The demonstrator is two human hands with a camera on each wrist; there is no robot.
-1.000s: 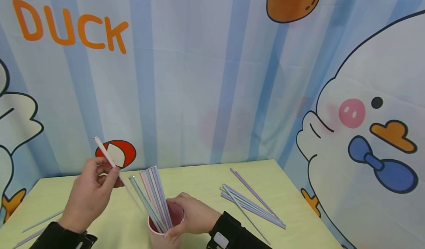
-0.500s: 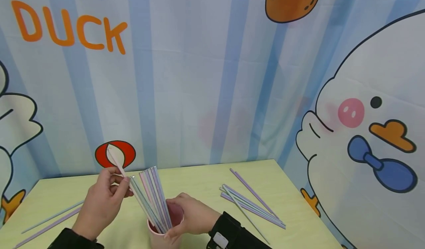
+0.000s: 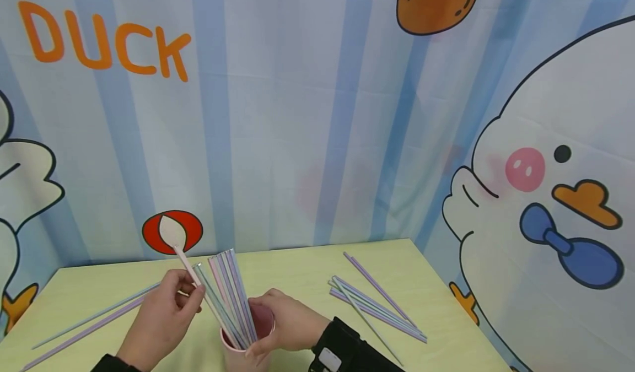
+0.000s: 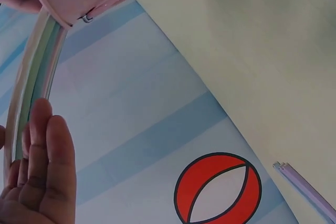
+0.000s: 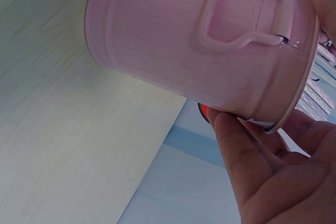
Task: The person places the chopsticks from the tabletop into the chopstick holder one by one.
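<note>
While a striped curtain (image 3: 297, 129) hangs behind, the desk (image 3: 297, 267) carries a pink cup (image 3: 240, 360) at the head view's seven o'clock. From the cup's two o'clock the right hand (image 3: 292, 319) grips its rim; the left hand (image 3: 166, 318) is at ten. Bunched straws (image 3: 235, 295) lean inside toward eleven; loose straws (image 3: 397, 322) lie at two and nine. The left fingers pinch a pale pink straw (image 3: 186, 262) slanting to the cup.
</note>
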